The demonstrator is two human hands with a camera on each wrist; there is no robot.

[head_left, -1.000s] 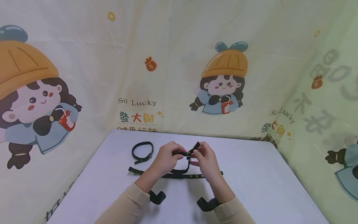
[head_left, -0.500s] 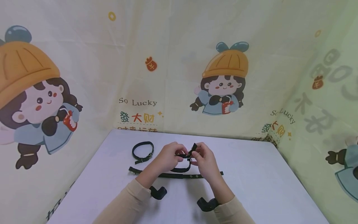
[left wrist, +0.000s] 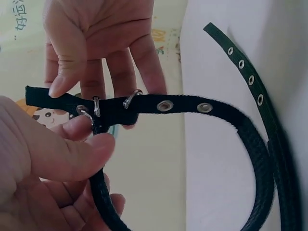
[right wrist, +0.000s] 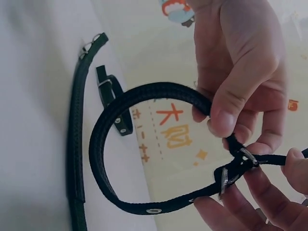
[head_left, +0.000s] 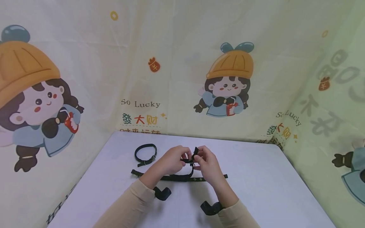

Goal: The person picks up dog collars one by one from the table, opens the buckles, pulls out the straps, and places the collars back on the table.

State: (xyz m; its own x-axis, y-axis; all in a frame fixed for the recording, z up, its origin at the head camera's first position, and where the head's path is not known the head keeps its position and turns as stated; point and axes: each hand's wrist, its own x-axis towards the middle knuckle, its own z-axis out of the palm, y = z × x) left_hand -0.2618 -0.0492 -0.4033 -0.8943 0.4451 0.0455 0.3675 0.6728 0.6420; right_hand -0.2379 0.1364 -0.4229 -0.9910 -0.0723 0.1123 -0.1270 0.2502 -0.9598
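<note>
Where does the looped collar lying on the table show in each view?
Head: looped collar, left of the left hand.
Left wrist: not in it.
Right wrist: left of centre, partly behind the held collar.
Shared landmark: straight strap; below centre, right side, left side respectively.

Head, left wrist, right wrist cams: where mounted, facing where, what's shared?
Head: on the head, facing forward and down over the table; left hand, right hand, sleeves show.
Left wrist: on that wrist, facing the held strap and backdrop; both hands show.
Right wrist: on that wrist, facing the held strap from across; both hands show.
Wrist views share: held strap, flat strap.
</note>
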